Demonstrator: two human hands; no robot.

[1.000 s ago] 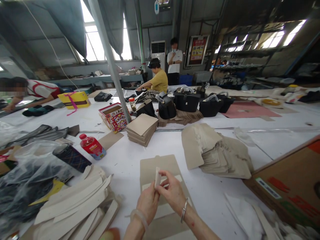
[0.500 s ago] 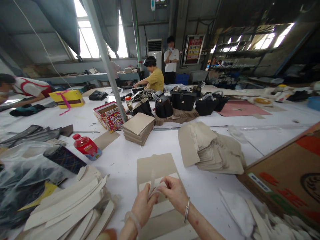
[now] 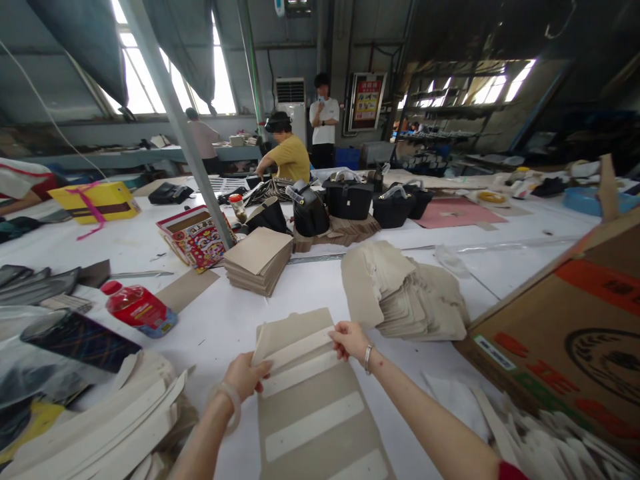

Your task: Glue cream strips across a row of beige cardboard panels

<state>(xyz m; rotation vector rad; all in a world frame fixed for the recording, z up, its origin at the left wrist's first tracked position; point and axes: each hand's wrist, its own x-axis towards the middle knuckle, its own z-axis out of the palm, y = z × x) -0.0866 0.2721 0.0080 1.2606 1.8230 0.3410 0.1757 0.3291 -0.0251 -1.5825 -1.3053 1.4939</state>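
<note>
Clock positions are taken from the middle of the beige panel (image 3: 307,405), laid on the white table (image 3: 225,327), with twelve o'clock pointing away from the wearer. A pale strip (image 3: 300,348) is held across the far part of the panel, toward twelve. One end is pinched by the left hand (image 3: 246,375) at nine o'clock, the other by the right hand (image 3: 347,341) at one o'clock. Both grips are narrow and closed on the strip.

Misalignment is judged the main risk. If one end were lowered ahead of the other, the strip could be set askew, or lapped over the neighbouring strip (image 3: 303,375) just beside it toward six o'clock. (Whether the held strip is touching the panel cannot be told from this view.) Creasing could be caused by the two ends being pushed together or twisted.

Panel shift should also be considered: no clamp or weight is seen on it, and it could be turned by a drag at its edge. The loose strips (image 3: 95,427) at nine o'clock could be disturbed by the left forearm, and the panel pile (image 3: 415,297) between one and two o'clock by an outward swing of the right hand.
</note>
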